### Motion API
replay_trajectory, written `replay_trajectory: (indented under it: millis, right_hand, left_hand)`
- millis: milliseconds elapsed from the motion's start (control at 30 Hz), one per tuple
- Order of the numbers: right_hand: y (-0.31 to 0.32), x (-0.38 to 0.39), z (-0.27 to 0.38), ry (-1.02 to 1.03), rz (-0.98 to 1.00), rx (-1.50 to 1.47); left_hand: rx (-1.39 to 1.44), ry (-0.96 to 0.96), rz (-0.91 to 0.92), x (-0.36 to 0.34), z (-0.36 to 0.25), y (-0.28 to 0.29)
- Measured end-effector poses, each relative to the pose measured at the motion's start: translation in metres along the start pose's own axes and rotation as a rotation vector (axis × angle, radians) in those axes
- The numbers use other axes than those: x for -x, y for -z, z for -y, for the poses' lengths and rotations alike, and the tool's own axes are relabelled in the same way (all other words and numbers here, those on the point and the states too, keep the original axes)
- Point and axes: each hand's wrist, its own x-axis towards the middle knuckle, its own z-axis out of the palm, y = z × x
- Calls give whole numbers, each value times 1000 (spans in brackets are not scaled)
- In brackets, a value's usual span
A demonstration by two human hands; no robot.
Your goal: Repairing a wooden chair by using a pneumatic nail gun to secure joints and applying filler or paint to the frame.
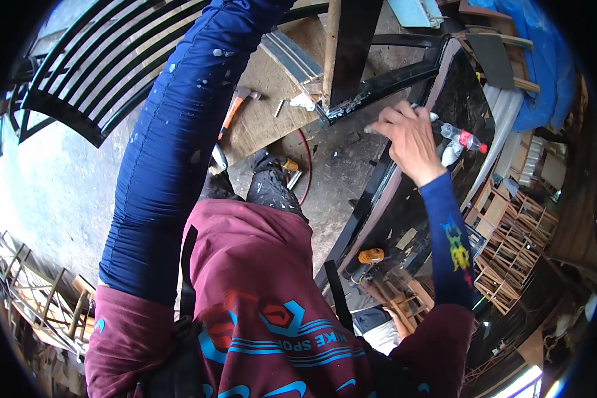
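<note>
My left arm in a blue, paint-spotted sleeve (172, 126) reaches up past the top edge, so my left hand is out of view. On the right, my right hand (410, 138) is over the black metal frame (393, 86), near its angled joint. Its fingers are bent and spread apart, with no held thing visible; pale bits show at the fingertips. Beside this hand lies a clear plastic bottle (467, 139) with a red label and cap. A wooden stick (331, 53) and a dark upright panel (356, 46) meet the frame's corner.
A hammer (235, 111) with an orange handle and a small metal rod (279, 108) lie on a plywood board (262, 126). A red hose (306, 159) crosses the floor. A black slatted rack (106, 66) stands left; a yellow tool (371, 256) and wooden frames (504, 232) lie right.
</note>
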Motion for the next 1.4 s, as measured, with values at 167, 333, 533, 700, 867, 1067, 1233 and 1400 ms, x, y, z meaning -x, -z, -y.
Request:
replay_trajectory:
  millis: [167, 333, 533, 700, 867, 1067, 1233, 1400]
  right_hand:
    - [-22, -1, 17, -49, -519, 170]
    - [-57, -18, 10, -21, -549, 203]
    - [11, -18, 19, 18, -103, 85]
    - [1, 3, 12, -306, -244, -103]
    - [1, -41, 19, -424, -144, -155]
    - [25, -88, 75, -451, 300, -307]
    - [36, -70, 34, -628, 287, -435]
    - [18, -82, 16, -612, 268, -290]
  left_hand:
    - [-44, 22, -16, -8, -4, -3]
    - [-16, 31, 45, -11, -4, 3]
    - [-30, 61, 31, 4, -17, 7]
    - [61, -23, -19, 8, -14, 2]
    - [113, 2, 4, 8, -18, 3]
    - [196, -51, -72, 15, -8, 6]
    - [212, -11, -71, 20, -10, -2]
    - [245, -15, -115, 16, -14, -4]
